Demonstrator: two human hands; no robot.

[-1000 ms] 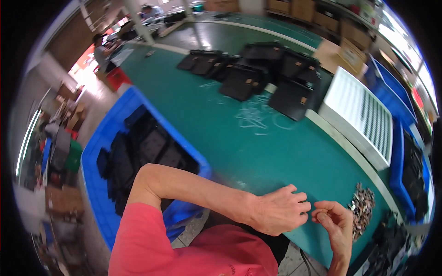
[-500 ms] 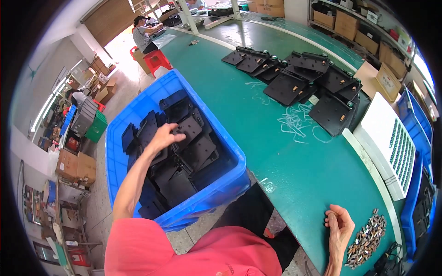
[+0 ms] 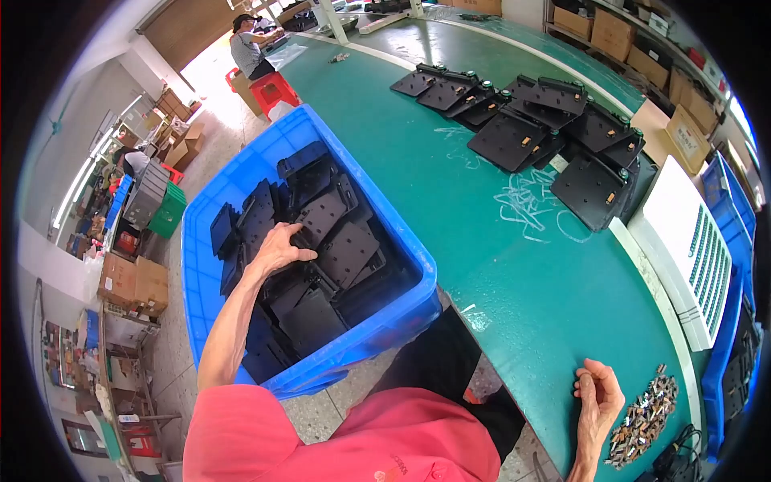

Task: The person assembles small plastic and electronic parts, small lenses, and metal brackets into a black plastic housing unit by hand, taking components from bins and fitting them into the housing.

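My left hand [image 3: 277, 249] reaches into a blue plastic bin [image 3: 430, 281], thumb and fingers apart on either side of a black hinge-like part [image 3: 302, 239]. Black plates with hinge-like fittings [image 3: 347, 253] lie loosely piled around it; whether the fingers press on one I cannot tell. Over the green table [image 3: 514, 321], my right hand [image 3: 598, 395] has its fingers curled and thumb pressed in; whatever they hold is hidden. Beside it lies a heap of small metal and brass-coloured pieces [image 3: 642, 418].
Black plates with small brass-coloured pieces [image 3: 502, 138] stand in overlapping rows on the table. Thin clear strands [image 3: 522, 205] lie near them. A white vented panel [image 3: 683, 249] leans at the right, by blue bins [image 3: 727, 193]. A co-worker [image 3: 247, 48] sits at the far left.
My left hand has moved slightly down and left, lower among the black plates. My right hand keeps its curled pose. The view has shifted slightly.
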